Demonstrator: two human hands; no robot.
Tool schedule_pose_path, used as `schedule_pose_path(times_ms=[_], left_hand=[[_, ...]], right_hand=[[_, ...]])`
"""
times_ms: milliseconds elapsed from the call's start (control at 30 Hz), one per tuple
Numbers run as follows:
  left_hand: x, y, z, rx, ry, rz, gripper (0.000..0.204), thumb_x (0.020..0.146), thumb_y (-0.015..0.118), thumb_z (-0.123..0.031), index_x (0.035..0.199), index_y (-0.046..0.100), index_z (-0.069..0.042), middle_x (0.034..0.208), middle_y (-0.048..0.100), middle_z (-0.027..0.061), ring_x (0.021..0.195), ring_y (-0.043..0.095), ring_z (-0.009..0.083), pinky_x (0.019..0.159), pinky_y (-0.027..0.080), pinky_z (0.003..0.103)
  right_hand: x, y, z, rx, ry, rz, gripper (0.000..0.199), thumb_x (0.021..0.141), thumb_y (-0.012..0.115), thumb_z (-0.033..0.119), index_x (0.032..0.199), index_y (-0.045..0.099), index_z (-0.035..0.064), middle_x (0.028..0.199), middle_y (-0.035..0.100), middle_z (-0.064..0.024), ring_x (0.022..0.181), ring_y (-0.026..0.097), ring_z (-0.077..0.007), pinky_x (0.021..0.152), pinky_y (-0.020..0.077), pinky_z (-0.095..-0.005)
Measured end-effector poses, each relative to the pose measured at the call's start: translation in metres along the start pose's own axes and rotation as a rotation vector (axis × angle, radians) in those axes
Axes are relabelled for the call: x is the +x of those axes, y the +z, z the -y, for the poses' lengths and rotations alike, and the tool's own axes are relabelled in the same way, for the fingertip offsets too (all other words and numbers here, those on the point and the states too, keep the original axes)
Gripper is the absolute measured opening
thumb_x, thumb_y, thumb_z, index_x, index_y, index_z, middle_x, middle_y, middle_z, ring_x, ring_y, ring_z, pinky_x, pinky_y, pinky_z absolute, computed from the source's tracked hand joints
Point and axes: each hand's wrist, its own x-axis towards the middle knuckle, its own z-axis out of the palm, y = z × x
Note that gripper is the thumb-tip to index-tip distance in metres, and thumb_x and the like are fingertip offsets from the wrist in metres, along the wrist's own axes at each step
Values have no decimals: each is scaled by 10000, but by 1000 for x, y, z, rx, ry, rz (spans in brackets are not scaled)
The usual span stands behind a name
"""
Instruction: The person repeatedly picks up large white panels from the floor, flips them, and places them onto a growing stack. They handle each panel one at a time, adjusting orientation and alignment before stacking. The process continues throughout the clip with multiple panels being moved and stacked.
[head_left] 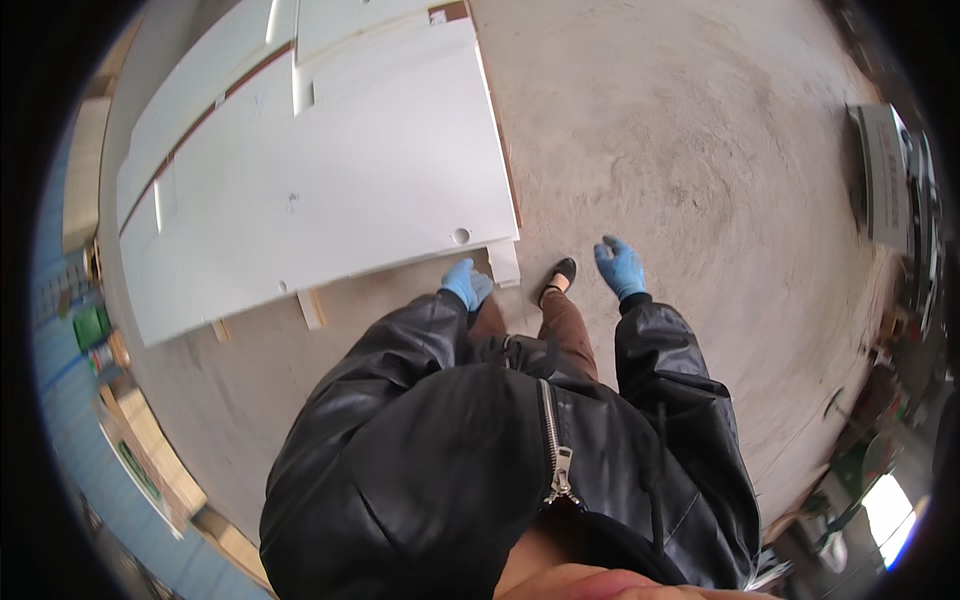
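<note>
My left hand (466, 285), in a blue glove, hangs just off the near edge of a large white panel (380, 170). Its fingers are loosely bent with nothing seen in them; whether they touch the panel's edge I cannot tell. Out to the right, over the bare floor, my right hand (622, 270) wears a matching glove. Its fingers are slightly curled and apart, holding nothing visible. The panel lies flat on a stack, with a round hole (461, 236) near its close right corner and pale supports (312, 309) beneath.
More white panels (215, 60) with cut slots lie beyond a brown gap. Concrete floor (680, 130) stretches to the right. A grey-white box (884, 170) stands at the far right. Along the left are wooden pieces (150, 450) and a green container (91, 327).
</note>
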Motion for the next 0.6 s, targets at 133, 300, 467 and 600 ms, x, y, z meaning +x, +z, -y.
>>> schedule_pose_path(times_ms=[133,300,467,600], left_hand=[[13,22,1,-222,30,-143,541,997,558,-466,1326,496,-41,1172,625,183,1054,625,365,920,544,495],[23,38,-5,-419,59,-253,513,951,640,-488,1238,507,-84,1113,614,137,983,603,316,876,525,475],[22,75,-13,-535,76,-153,667,913,642,-593,1355,530,-107,1295,586,119,1199,544,300,982,474,520],[-3,99,-21,-644,117,-298,653,953,633,-507,1413,477,-71,1399,542,160,1292,526,360,1075,444,558]], right_hand=[[65,-51,11,-48,-162,-103,445,917,632,363,1228,693,50,1236,691,-189,1156,655,-353,999,508,-426],[142,-66,79,-123,-612,-99,335,901,669,271,1131,705,29,1181,706,-181,1113,662,-360,962,527,-427],[226,-72,174,-168,-959,-146,295,863,672,249,1084,693,55,1131,710,-154,1037,673,-348,909,520,-448],[277,-60,249,-273,-1111,-159,310,846,692,260,1095,683,76,1174,695,-142,1109,642,-334,959,488,-454]])
